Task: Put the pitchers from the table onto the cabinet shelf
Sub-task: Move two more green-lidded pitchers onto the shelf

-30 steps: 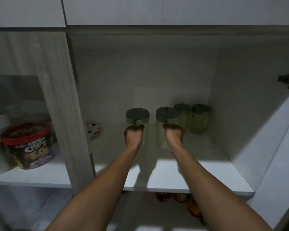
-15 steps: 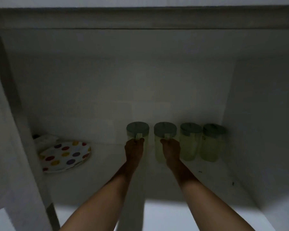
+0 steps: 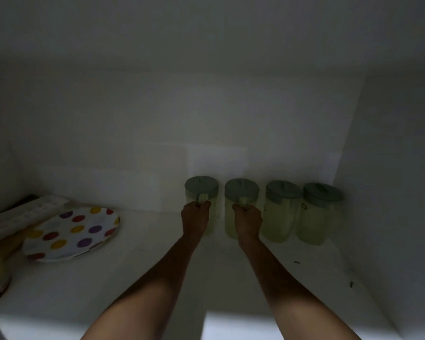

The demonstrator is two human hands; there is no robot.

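Several pale yellow-green pitchers with grey-green lids stand in a row at the back of the dim white cabinet shelf [image 3: 157,261]. My left hand [image 3: 195,218] grips the handle of the leftmost pitcher [image 3: 201,190]. My right hand [image 3: 247,220] grips the handle of the second pitcher [image 3: 241,190]. Both pitchers look upright and appear to rest on the shelf near the back wall. To their right stand a third pitcher [image 3: 279,212] and a fourth pitcher [image 3: 317,214], untouched.
A white plate with coloured dots [image 3: 71,233] lies at the shelf's left, beside a pale box [image 3: 22,215] and dark items at the left edge. The cabinet's right wall [image 3: 390,168] is close to the fourth pitcher.
The view has moved closer into the cabinet. Both hands have carried their pitchers deeper, to the back wall in line with the other two.
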